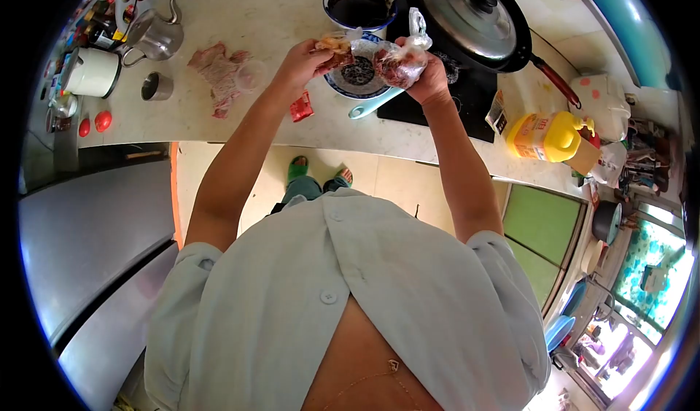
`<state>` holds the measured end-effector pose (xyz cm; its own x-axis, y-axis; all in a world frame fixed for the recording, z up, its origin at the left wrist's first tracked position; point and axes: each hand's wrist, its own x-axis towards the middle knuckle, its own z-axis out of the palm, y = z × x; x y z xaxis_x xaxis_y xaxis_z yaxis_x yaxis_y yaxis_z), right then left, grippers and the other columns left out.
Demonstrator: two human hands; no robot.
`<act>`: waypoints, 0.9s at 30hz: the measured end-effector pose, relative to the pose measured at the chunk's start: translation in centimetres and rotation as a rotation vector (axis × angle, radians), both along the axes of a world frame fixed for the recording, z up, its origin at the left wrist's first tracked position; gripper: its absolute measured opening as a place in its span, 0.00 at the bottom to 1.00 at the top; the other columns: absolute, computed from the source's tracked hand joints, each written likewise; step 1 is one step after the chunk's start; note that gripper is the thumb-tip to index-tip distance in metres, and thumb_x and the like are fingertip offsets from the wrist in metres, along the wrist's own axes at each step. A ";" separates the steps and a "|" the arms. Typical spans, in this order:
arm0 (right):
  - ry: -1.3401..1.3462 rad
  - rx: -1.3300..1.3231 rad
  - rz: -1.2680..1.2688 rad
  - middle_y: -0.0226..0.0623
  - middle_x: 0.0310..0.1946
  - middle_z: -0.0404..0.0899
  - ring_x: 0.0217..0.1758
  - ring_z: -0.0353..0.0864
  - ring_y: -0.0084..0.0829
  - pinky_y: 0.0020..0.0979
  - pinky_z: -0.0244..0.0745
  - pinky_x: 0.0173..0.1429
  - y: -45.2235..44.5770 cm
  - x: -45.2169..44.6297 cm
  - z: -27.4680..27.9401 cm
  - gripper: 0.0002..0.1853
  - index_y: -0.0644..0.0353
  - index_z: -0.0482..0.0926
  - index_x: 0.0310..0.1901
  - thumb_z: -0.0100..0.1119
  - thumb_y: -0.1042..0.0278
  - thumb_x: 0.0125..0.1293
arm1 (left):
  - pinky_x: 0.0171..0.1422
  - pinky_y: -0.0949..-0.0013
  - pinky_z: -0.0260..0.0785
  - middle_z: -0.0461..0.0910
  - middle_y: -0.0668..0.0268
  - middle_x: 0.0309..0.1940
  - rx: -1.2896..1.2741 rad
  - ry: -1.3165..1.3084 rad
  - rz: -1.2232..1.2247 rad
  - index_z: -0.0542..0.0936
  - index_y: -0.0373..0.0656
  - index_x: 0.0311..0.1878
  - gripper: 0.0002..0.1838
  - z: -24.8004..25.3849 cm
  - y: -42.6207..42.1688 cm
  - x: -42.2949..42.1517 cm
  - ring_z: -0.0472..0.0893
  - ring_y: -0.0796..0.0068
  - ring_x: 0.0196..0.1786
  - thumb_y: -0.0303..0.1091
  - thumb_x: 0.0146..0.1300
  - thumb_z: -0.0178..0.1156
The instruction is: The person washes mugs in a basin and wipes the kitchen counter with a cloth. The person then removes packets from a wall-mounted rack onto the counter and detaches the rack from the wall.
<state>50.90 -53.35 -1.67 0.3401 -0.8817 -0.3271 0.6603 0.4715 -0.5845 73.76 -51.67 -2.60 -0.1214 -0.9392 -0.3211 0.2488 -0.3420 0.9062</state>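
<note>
Pale shirt (pixel 277 287) is looming nearest; over the white bowl (pixel 339 84), left hand (pixel 300 62) is pinching a yellowish bundle (pixel 335 45), right hand (pixel 430 79) gripping a bag (pixel 397 64): seemingly a holding step, needing steadiness.

No lettering, brand or number can be read for certain. The yellow jug (pixel 561 140) on the desk (pixel 255 132) carries a pale label (pixel 531 137) with reddish-orange print, too small and blurred to make out. The red packet (pixel 301 107) near the desk's front edge shows pale marks that cannot be resolved into words. Among the dark bottles (pixel 93 32) at the far left, a yellow label (pixel 106 42) is likewise illegible.
</note>
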 end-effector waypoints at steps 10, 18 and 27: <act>0.454 -0.200 0.213 0.35 0.28 0.76 0.27 0.74 0.26 0.24 0.69 0.31 -3.2 0.2 -2.4 0.11 0.64 0.73 0.39 0.52 0.74 0.51 | 0.39 0.78 0.70 0.76 0.61 0.35 -0.022 -0.145 0.050 0.71 0.33 0.40 0.10 -0.6 -0.3 0.4 0.77 0.78 0.34 0.28 0.57 0.55; 1.415 -0.431 0.202 0.41 0.23 0.77 0.23 0.78 0.28 0.27 0.73 0.28 -4.0 2.9 -5.8 0.17 0.65 0.73 0.40 0.60 0.68 0.46 | 0.34 0.77 0.69 0.77 0.61 0.30 -0.077 -0.291 0.122 0.71 0.32 0.39 0.13 -3.6 -1.3 0.0 0.78 0.75 0.33 0.31 0.55 0.56; 1.206 -0.221 -0.051 0.33 0.27 0.75 0.21 0.73 0.21 0.21 0.66 0.23 -1.0 1.8 -1.3 0.16 0.65 0.72 0.44 0.56 0.69 0.54 | 0.42 0.63 0.67 0.76 0.57 0.30 -0.354 -1.103 0.113 0.77 0.40 0.33 0.13 -4.0 -1.3 -1.4 0.75 0.59 0.37 0.37 0.46 0.61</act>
<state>52.67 -54.36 -2.92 -0.1134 -0.9614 -0.2505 -0.3441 0.2745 -0.8979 72.36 -52.99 -6.65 0.1507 -0.9851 0.0826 -0.7215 -0.0525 0.6904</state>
